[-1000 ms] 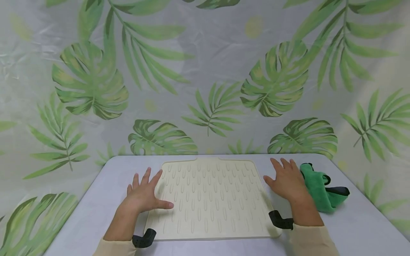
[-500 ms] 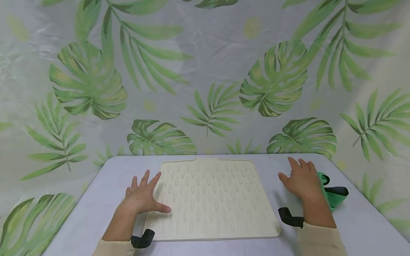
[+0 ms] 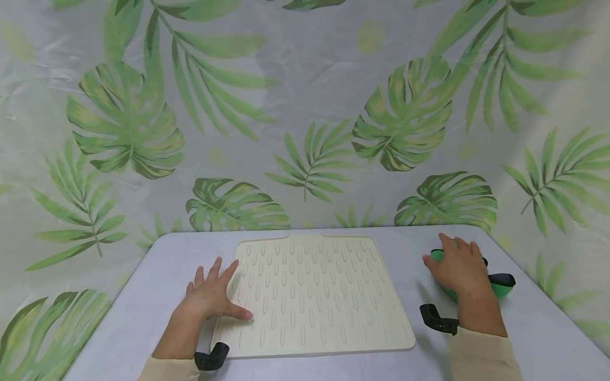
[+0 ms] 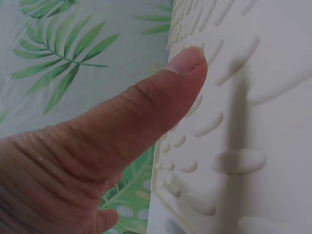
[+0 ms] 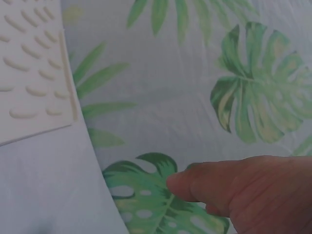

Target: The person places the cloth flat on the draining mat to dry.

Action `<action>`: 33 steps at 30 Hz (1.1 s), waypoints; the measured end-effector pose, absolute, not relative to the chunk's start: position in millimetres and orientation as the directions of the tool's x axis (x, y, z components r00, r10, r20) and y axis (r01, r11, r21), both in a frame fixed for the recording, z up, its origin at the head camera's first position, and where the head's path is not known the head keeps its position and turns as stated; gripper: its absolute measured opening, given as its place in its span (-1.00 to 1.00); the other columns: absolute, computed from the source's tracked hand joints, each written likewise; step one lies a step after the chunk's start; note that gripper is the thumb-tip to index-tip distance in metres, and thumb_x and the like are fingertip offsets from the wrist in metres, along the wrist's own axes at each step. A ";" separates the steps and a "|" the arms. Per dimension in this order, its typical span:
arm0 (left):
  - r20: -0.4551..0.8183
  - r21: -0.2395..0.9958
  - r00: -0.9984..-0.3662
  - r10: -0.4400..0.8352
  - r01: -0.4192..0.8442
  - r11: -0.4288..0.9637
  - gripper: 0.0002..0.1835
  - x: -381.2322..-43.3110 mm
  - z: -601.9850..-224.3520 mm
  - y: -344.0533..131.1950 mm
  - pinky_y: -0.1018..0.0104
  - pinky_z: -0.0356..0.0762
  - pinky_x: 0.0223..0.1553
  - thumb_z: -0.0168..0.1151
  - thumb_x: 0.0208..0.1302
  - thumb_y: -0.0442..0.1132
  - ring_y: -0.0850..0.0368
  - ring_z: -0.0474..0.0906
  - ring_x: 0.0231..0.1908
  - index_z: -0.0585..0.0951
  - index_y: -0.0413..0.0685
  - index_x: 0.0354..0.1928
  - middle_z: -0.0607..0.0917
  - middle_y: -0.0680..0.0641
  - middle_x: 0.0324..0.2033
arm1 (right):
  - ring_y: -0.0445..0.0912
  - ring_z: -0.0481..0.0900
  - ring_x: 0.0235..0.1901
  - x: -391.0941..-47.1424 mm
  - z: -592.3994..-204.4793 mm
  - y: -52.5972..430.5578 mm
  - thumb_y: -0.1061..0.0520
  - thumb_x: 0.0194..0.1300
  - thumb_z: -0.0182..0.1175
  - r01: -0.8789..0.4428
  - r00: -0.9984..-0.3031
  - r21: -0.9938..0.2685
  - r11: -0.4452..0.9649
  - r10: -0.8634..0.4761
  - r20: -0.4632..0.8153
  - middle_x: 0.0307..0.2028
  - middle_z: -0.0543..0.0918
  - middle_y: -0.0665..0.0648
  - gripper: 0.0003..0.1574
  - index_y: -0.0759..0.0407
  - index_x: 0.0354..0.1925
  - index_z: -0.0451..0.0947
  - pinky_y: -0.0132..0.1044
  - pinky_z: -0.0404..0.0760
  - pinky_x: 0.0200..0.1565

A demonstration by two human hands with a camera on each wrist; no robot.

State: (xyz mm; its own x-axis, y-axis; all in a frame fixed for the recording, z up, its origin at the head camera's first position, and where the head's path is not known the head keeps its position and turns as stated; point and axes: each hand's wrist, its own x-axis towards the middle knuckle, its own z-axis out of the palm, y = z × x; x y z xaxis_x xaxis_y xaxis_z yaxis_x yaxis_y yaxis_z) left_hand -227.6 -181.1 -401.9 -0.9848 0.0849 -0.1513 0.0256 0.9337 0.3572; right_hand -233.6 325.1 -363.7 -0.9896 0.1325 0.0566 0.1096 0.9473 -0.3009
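A cream mat (image 3: 314,296) with rows of raised oval ridges lies flat in the middle of the table. My left hand (image 3: 209,293) is spread over its left edge, the thumb reaching across the ridges; in the left wrist view that thumb (image 4: 146,107) overlaps the mat and a shadow falls across it. To the right, a bunched green cloth (image 3: 502,291) with black trim is mostly hidden beneath my right hand (image 3: 459,267). That hand's fingers are spread loosely over the cloth. The right wrist view shows the thumb side of the right hand (image 5: 253,190), with no cloth visible there.
A white cover lies over the table (image 3: 362,366). Behind it hangs a pale curtain (image 3: 305,106) printed with green leaves, right along the table's back edge. Both wrists carry black camera mounts (image 3: 212,357).
My right hand has moved right, from beside the mat to over the green cloth, now covering most of it. The left hand has barely shifted, and the head view has turned slightly.
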 end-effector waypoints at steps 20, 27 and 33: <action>-0.226 0.374 -0.973 0.036 -0.053 0.926 0.48 -229.3 -413.0 -180.4 -0.64 -0.15 0.39 0.74 -0.47 0.27 -0.71 -0.26 0.49 0.18 -0.03 0.59 -0.05 -0.46 0.58 | 0.67 -0.20 0.42 -228.1 -357.6 336.0 -0.13 0.45 0.04 0.166 -0.983 -0.317 0.934 0.182 0.021 0.40 0.01 0.73 -0.02 0.45 0.51 -0.04 0.52 -0.13 0.43; -0.230 0.372 -0.973 0.030 -0.059 0.926 0.49 -230.4 -415.5 -180.4 -0.63 -0.14 0.39 0.73 -0.48 0.28 -0.71 -0.26 0.49 0.19 -0.03 0.59 -0.05 -0.46 0.57 | 0.74 -0.30 0.40 -226.0 -358.8 341.8 -0.17 0.46 0.01 0.250 -0.966 -0.375 0.892 0.255 -0.038 0.43 -0.10 0.72 0.00 0.36 0.55 -0.09 0.63 -0.14 0.34; -0.226 0.366 -0.974 0.035 -0.052 0.929 0.50 -232.2 -418.6 -181.4 -0.63 -0.09 0.38 0.72 -0.49 0.31 -0.72 -0.23 0.48 0.18 -0.03 0.59 -0.04 -0.46 0.57 | 0.78 -0.44 0.38 -224.1 -365.5 356.5 -0.21 0.46 -0.03 0.347 -0.936 -0.429 0.834 0.333 -0.110 0.43 -0.22 0.73 0.05 0.33 0.58 -0.19 0.68 -0.21 0.27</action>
State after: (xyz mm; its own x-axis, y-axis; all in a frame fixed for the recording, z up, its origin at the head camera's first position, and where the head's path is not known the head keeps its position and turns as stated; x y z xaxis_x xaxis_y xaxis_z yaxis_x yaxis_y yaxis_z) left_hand -232.2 -181.4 -418.6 -0.9736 0.0346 -0.2258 -0.0518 0.9293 0.3656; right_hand -224.1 356.5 -365.5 -0.9364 0.3330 -0.1103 0.3471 0.8337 -0.4295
